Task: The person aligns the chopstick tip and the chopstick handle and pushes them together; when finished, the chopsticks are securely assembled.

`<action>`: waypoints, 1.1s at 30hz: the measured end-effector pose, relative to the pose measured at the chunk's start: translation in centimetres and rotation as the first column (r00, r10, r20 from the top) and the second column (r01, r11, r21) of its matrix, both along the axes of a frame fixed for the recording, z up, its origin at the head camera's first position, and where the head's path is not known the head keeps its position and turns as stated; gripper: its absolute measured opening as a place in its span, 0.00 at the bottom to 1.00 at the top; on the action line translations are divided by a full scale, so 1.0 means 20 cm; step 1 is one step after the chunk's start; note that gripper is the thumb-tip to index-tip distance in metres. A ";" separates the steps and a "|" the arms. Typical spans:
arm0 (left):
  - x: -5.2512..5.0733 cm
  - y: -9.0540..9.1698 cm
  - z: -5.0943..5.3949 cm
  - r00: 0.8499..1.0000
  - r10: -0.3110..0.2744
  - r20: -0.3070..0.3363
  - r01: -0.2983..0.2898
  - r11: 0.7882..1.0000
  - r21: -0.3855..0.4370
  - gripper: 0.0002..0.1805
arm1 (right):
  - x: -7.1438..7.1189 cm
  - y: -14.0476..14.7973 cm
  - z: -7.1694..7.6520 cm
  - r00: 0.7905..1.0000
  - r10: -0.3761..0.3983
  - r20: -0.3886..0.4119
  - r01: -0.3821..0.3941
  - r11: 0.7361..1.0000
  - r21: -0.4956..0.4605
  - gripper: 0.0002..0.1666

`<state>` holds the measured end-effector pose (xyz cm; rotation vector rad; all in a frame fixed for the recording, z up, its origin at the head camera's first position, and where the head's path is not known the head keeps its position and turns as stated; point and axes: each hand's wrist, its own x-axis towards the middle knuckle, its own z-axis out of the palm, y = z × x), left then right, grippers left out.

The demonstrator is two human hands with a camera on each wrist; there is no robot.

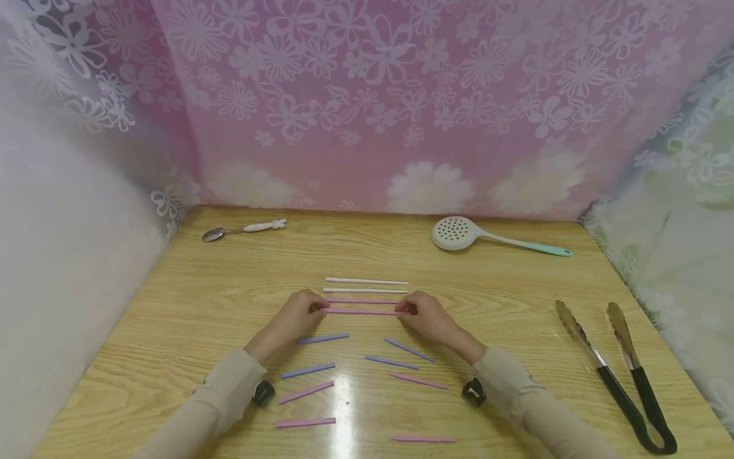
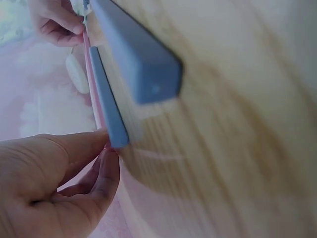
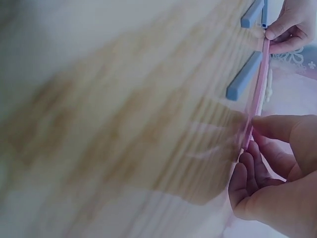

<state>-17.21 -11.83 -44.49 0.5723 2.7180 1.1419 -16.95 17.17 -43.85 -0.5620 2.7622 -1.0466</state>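
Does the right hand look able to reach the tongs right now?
Probably yes: nothing stands between the right hand and the tongs, though it would first have to release its pink chopstick.

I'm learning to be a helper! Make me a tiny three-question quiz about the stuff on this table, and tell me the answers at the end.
1. True or false: the tongs lie spread open.

2. The left hand and the right hand pinch the same long stick. Which colour is it?
A) white
B) pink
C) blue

3. Fill the gap: in the head view, the spoon lies to the ____ of the skimmer.

Key: 1. True. 2. B. 3. Left.
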 end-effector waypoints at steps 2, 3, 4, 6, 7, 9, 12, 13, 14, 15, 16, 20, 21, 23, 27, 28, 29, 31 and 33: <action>0.01 -0.01 0.01 1.000 0.010 -0.014 -0.011 1.000 -0.006 0.08 | 0.01 0.01 0.01 1.000 -0.008 0.011 0.008 1.000 -0.012 0.03; 0.01 -0.02 0.01 1.000 0.015 -0.022 -0.016 1.000 -0.010 0.08 | 0.01 0.01 0.01 1.000 -0.020 0.022 0.020 1.000 -0.017 0.03; 0.02 -0.03 0.01 0.999 0.022 -0.022 -0.023 1.000 -0.010 0.08 | 0.02 0.01 0.02 0.999 -0.029 0.032 0.030 0.999 -0.024 0.04; 0.03 -0.05 0.02 0.999 0.029 -0.026 -0.029 1.000 -0.009 0.09 | 0.03 0.03 0.02 0.998 -0.043 0.045 0.045 0.998 -0.033 0.05; 0.04 -0.06 0.02 0.999 0.029 -0.025 -0.029 1.000 -0.007 0.10 | 0.04 0.03 0.03 0.998 -0.047 0.047 0.048 0.998 -0.039 0.06; 0.05 -0.08 0.03 1.000 0.020 -0.007 -0.020 1.000 0.002 0.11 | 0.05 0.05 0.04 0.997 -0.056 0.057 0.059 0.997 -0.053 0.07; 0.09 -0.11 0.05 1.000 -0.013 0.027 0.013 1.000 0.019 0.12 | 0.08 0.07 0.05 0.998 -0.042 0.056 0.046 0.997 -0.064 0.08; 0.10 -0.12 0.05 0.999 -0.030 0.040 0.029 0.999 0.029 0.13 | 0.09 0.08 0.05 0.998 -0.028 0.057 0.032 0.997 -0.065 0.08; 0.12 -0.12 0.05 0.997 -0.048 0.056 0.045 0.998 0.041 0.13 | 0.10 0.09 0.05 0.998 -0.019 0.066 0.023 0.998 -0.065 0.08; 0.13 -0.13 0.05 0.995 -0.062 0.072 0.058 0.997 0.055 0.14 | 0.12 0.09 0.05 0.997 -0.005 0.076 0.010 0.998 -0.065 0.09; 0.14 -0.14 0.05 0.993 -0.079 0.082 0.074 0.995 0.068 0.14 | 0.13 0.10 0.05 0.996 0.012 0.092 -0.006 0.998 -0.066 0.10; 0.18 -0.15 0.03 0.983 -0.120 0.137 0.102 0.985 0.137 0.16 | 0.19 0.13 0.04 0.984 0.095 0.152 -0.084 0.993 -0.078 0.15; 0.18 -0.15 0.03 0.981 -0.124 0.148 0.102 0.984 0.149 0.16 | 0.21 0.13 0.03 0.982 0.112 0.155 -0.101 0.992 -0.073 0.16; 0.19 -0.15 0.01 0.978 -0.132 0.163 0.105 0.980 0.166 0.15 | 0.22 0.14 0.03 0.979 0.134 0.155 -0.125 0.990 -0.071 0.17; 0.20 -0.14 -0.01 0.976 -0.151 0.156 0.122 0.976 0.179 0.15 | 0.24 0.15 0.02 0.979 0.150 0.139 -0.142 0.988 -0.068 0.16; 0.20 -0.14 -0.01 0.976 -0.155 0.152 0.127 0.976 0.178 0.15 | 0.25 0.15 0.01 0.977 0.155 0.143 -0.145 0.986 -0.077 0.16; 0.20 -0.14 -0.02 0.976 -0.160 0.148 0.133 0.975 0.178 0.15 | 0.25 0.15 0.01 0.976 0.159 0.147 -0.148 0.986 -0.081 0.16; 0.20 -0.13 -0.03 0.975 -0.168 0.146 0.141 0.975 0.174 0.15 | 0.25 0.15 0.01 0.972 0.171 0.159 -0.158 0.983 -0.093 0.16; 0.20 -0.13 -0.04 0.974 -0.170 0.147 0.145 0.975 0.168 0.15 | 0.25 0.15 0.01 0.969 0.180 0.166 -0.165 0.981 -0.102 0.16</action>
